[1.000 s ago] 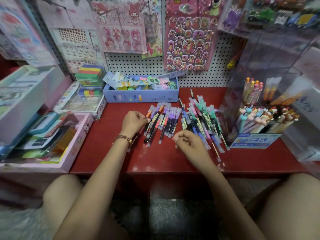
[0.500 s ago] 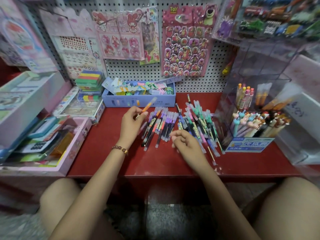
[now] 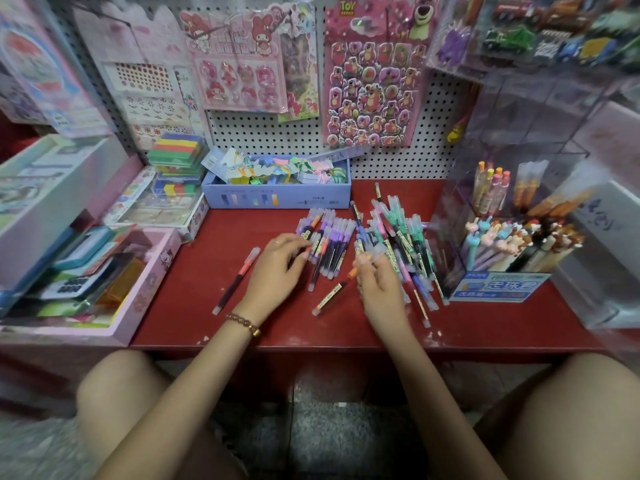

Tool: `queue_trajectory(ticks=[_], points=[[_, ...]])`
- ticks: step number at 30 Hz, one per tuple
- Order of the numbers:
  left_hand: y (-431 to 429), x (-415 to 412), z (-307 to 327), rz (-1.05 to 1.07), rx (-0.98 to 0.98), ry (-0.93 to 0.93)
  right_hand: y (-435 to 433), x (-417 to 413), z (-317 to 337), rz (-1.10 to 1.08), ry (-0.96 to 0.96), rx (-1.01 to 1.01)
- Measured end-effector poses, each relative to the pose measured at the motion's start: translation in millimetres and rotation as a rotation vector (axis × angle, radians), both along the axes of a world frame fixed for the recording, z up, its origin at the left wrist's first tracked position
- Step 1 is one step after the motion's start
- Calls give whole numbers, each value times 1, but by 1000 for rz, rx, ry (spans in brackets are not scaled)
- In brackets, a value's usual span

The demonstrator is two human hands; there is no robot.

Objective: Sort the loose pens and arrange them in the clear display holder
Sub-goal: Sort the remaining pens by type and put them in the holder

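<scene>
Red counter (image 3: 187, 306), pegboard behind: left hand (image 3: 280, 268) lays a slack, unclosed grip on the purple-banded pen row (image 3: 332, 244), apparently squaring that colour group; right hand (image 3: 379, 285) pinches an orange-banded clear pen (image 3: 336, 291) beside the mixed pen pile (image 3: 398, 233); clear acrylic display holder (image 3: 450, 237), frame right, part-filled.

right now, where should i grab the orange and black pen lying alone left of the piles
Probably pinch the orange and black pen mid-barrel from above, fingers across its width: it lies flat and diagonal on the red table, nothing touching it.
</scene>
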State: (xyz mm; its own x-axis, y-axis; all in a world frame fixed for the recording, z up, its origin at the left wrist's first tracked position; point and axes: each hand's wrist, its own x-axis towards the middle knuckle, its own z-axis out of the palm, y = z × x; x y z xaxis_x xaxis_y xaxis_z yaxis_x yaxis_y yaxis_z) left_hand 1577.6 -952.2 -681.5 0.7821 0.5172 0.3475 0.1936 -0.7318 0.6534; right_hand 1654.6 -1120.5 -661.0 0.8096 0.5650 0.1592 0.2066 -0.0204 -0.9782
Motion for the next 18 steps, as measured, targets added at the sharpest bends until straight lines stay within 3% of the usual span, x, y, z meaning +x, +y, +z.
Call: queue_trajectory(ticks=[4,12,18], points=[[9,15,-5,86,121,224,-22,4,1,77,-89,-81],[8,30,10,199,60,202,-48,2,-5,110,-38,-108],[3,23,9,296,-120,12,-51,1,-1,107,3,-80]])
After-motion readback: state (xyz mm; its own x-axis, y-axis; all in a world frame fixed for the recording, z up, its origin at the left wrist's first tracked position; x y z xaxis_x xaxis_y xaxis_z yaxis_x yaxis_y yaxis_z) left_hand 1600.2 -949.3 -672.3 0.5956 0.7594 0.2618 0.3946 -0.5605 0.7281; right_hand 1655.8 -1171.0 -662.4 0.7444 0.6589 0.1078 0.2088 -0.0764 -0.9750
